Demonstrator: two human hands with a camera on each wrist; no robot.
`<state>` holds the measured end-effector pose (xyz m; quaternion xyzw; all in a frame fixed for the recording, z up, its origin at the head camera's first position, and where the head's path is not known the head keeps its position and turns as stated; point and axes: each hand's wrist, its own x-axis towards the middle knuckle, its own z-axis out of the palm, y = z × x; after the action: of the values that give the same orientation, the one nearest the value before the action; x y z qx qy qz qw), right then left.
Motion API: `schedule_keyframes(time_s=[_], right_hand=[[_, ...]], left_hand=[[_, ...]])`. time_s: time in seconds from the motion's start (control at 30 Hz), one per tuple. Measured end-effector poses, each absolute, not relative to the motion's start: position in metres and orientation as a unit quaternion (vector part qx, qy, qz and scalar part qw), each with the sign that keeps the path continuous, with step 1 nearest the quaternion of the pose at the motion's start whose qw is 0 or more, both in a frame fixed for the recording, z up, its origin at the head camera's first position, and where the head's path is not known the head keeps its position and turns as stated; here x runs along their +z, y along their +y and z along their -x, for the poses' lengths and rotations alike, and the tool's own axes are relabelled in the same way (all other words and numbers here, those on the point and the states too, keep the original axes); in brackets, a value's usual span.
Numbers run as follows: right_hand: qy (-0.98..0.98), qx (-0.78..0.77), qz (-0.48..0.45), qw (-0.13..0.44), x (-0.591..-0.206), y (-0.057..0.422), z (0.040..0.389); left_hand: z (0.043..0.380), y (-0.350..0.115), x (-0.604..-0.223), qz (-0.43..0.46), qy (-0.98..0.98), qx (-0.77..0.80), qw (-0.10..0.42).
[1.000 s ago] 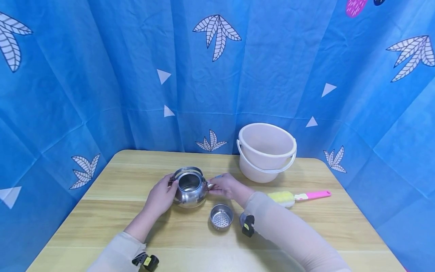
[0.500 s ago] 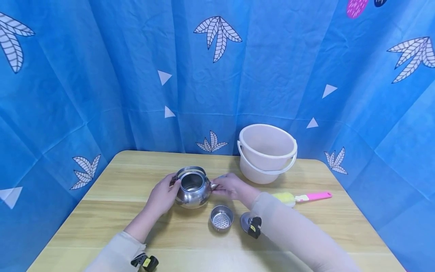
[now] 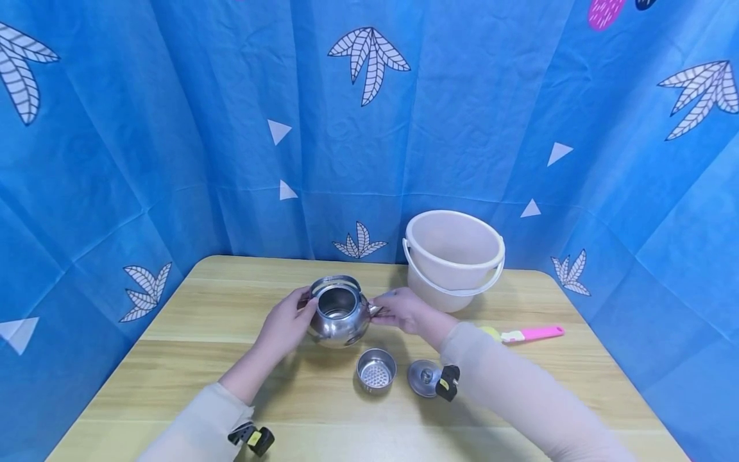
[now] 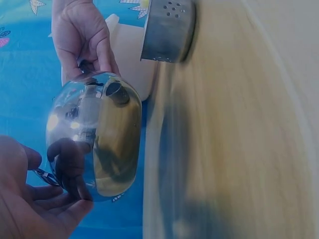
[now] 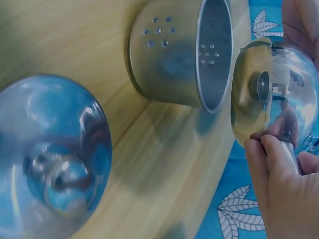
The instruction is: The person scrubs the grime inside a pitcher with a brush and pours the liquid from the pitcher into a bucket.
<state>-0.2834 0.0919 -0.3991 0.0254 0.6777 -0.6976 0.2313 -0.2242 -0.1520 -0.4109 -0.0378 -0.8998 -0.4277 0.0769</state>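
A lidless stainless steel teapot is between my two hands, its open mouth facing up toward the head camera. My left hand holds its left side, thumb near the rim and fingers round the side by the handle's base. On the other side my right hand pinches the spout between thumb and fingers. The left wrist view has the pot's shiny belly apart from the tabletop. In front of it stands a perforated steel strainer cup. A round steel lid with a knob lies to the strainer's right.
A white bucket with its handle down stands at the back right. Before it lies a sponge brush with a pink handle, its yellow head mostly behind the right sleeve. Blue curtain encloses the wooden table.
Both hands have carried the teapot to the right and slightly away from the strainer. The right forearm shifted right, uncovering the lid and covering more of the brush head.
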Motion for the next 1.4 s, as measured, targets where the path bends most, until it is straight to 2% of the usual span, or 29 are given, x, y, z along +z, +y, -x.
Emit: schedule_keyframes(time_s=[0.6, 0.8, 1.1, 1.4], right_hand=[[0.679, -0.703, -0.025, 0.212, -0.371, 0.114, 0.279], [0.673, -0.709, -0.036, 0.209, -0.359, 0.122, 0.281], [0.682, -0.707, 0.006, 0.188, -0.341, 0.132, 0.281], [0.666, -0.724, 0.011, 0.178, -0.323, 0.14, 0.282]], left_hand=[[0.232, -0.134, -0.391, 0.051, -0.89, -0.447, 0.079], [0.235, -0.127, -0.38, 0.065, -0.888, -0.445, 0.093], [0.242, -0.117, -0.364, 0.08, -0.89, -0.437, 0.106], [0.252, -0.109, -0.35, 0.104, -0.887, -0.432, 0.125]])
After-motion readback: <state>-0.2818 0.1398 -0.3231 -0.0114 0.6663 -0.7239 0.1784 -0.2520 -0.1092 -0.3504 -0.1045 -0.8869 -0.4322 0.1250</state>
